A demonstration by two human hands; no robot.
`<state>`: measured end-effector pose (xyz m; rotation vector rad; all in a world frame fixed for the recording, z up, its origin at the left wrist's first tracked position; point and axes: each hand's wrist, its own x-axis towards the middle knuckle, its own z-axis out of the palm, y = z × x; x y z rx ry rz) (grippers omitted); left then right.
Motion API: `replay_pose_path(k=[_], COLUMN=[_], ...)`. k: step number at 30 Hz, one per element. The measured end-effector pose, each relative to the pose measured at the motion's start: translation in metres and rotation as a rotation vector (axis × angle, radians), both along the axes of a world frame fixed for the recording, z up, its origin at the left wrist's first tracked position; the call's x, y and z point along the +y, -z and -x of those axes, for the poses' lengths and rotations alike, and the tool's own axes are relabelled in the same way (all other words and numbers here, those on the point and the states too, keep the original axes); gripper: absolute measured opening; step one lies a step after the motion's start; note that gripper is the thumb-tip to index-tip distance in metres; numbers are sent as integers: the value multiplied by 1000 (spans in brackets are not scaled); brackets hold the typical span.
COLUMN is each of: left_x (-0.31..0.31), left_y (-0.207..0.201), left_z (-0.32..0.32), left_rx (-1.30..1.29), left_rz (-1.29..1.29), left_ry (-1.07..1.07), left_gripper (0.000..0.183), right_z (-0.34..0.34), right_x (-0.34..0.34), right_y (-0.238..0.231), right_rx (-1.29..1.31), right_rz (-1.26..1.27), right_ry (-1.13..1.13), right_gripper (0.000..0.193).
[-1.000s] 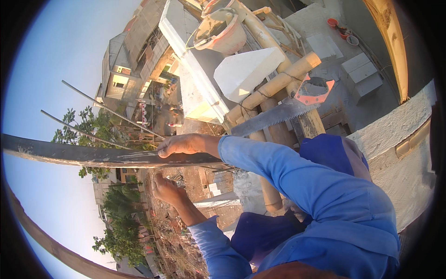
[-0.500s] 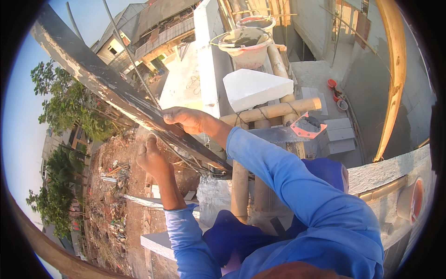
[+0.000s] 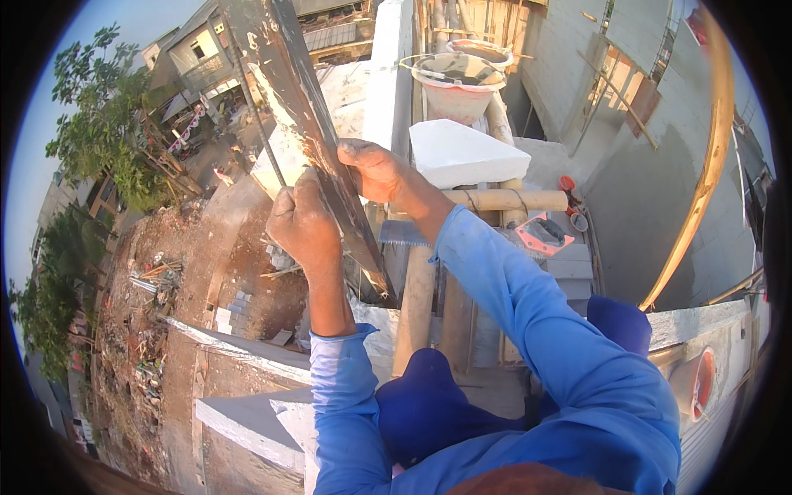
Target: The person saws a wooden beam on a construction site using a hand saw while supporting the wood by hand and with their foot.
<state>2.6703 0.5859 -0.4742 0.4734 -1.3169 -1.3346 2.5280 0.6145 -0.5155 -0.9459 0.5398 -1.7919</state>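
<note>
A long, weathered wooden plank (image 3: pixel 318 124), dark with pale flaking patches, slants from the top of the view down toward the bamboo frame. My right hand (image 3: pixel 375 172) grips its right edge, thumb on the near face and the other fingers partly hidden. Against the plank's left edge, my left hand (image 3: pixel 307 221) is closed in a fist; whatever lies inside the fingers is hidden. A thin metal rod (image 3: pixel 256 115) runs down behind the plank to just above the left fist. Below my right forearm lies a handsaw with a red handle (image 3: pixel 544 235), its blade partly covered by the arm.
A white block (image 3: pixel 466 154) rests on bamboo poles (image 3: pixel 520 200), with a mortar-stained bucket (image 3: pixel 459 91) behind it. Another bucket (image 3: pixel 695 384) sits at the right. A bent wooden strip (image 3: pixel 701 181) rises on the right. Rubble ground (image 3: pixel 157 305) lies far below on the left.
The plank has swung more upright and toward the right. Both hands have moved right with it, the left one rising to the plank's edge. The view has also shifted.
</note>
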Motion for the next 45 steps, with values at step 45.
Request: replay_pose_path(k=[45], left_x=[-10], left_y=[1], left_z=[-4], left_rx=[-15], left_rz=[-103], left_ry=[-5], left_gripper=[25], right_z=[1], right_x=[5], right_y=[-6], right_rx=[93], right_rz=[-6], right_ry=[1], right_gripper=[51])
